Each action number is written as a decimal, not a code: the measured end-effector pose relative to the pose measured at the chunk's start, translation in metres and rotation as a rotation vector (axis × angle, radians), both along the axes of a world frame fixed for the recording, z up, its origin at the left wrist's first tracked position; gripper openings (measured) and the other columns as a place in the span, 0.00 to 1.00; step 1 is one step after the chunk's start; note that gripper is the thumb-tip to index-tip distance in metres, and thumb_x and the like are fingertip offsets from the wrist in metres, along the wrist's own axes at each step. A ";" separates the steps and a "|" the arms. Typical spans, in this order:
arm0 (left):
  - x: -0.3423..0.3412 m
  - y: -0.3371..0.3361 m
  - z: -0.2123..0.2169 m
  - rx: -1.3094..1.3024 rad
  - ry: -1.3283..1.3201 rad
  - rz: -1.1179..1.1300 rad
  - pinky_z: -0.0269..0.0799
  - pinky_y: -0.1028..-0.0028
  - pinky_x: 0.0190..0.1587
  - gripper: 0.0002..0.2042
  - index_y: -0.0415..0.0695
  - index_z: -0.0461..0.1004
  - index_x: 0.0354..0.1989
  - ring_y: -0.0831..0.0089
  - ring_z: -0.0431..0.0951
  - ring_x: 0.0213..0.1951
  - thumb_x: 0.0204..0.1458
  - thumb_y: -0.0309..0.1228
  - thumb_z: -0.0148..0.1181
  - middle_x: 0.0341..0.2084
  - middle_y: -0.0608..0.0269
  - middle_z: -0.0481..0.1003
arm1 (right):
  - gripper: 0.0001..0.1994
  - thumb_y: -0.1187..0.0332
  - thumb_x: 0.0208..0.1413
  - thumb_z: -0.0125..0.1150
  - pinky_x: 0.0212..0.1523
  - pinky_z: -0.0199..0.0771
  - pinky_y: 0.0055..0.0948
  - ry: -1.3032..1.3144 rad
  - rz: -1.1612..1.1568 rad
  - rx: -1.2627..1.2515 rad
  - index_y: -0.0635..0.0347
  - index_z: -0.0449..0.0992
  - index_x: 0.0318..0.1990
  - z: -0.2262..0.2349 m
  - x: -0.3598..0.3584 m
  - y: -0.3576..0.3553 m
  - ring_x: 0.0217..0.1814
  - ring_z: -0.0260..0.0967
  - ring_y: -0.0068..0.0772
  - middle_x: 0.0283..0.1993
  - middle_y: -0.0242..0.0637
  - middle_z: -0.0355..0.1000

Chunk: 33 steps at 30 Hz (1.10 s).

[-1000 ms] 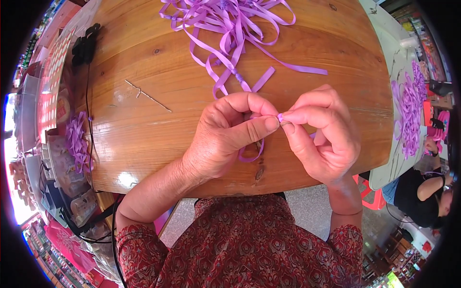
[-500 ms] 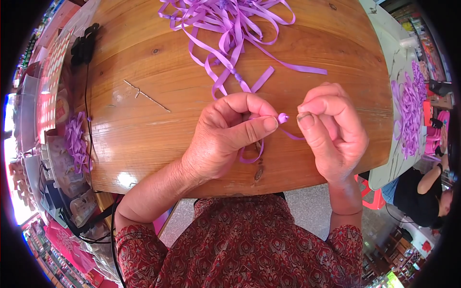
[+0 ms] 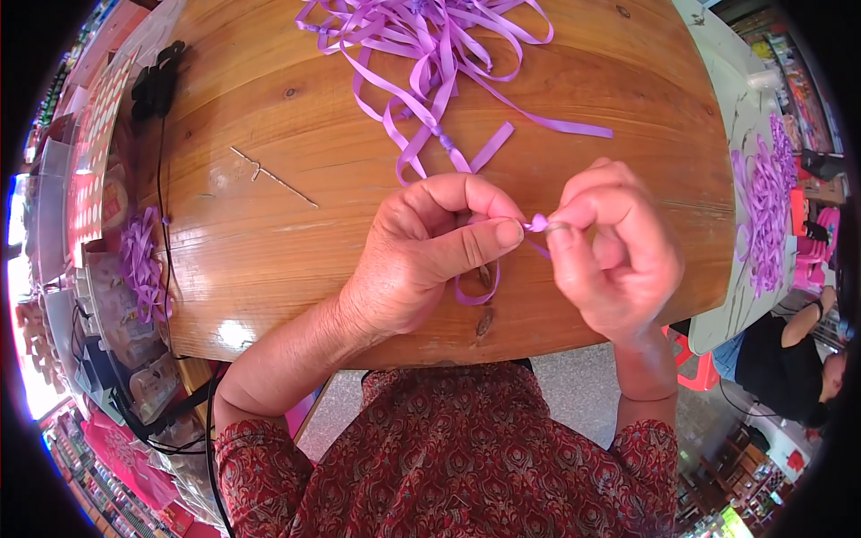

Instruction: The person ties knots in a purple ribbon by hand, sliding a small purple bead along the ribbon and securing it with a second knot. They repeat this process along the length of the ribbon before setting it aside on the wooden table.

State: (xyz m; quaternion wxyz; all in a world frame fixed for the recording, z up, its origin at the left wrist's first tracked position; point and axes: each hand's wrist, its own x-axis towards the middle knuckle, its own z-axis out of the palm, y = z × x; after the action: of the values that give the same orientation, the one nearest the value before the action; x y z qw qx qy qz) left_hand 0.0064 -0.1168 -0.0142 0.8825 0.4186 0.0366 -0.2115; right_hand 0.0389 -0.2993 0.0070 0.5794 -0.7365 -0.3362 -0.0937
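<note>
The left forearm slants up and rightward to a nearly straight wrist; the left grip pinches, its index finger arched above an extended thumb; the right forearm stands steeper; the right grip faces the left, thumb and index tips drawn together, other fingers curled; the two pinches sit near each other, apart.

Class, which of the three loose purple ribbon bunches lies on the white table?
The right-hand bunch; the top bunch lies on the wooden table, the left bunch by that table's edge.
</note>
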 end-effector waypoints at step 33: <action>0.001 0.002 -0.001 -0.038 -0.019 0.057 0.65 0.84 0.24 0.03 0.40 0.73 0.35 0.85 0.70 0.23 0.54 0.23 0.58 0.24 0.70 0.73 | 0.03 0.82 0.52 0.58 0.30 0.58 0.17 0.014 -0.004 -0.019 0.67 0.70 0.33 0.000 0.003 -0.002 0.32 0.58 0.21 0.35 0.39 0.67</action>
State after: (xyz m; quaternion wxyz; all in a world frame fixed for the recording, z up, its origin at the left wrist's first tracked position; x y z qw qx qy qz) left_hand 0.0073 -0.1147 -0.0154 0.8963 0.4023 0.0359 -0.1830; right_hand 0.0415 -0.3017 0.0073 0.5745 -0.7433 -0.3315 -0.0866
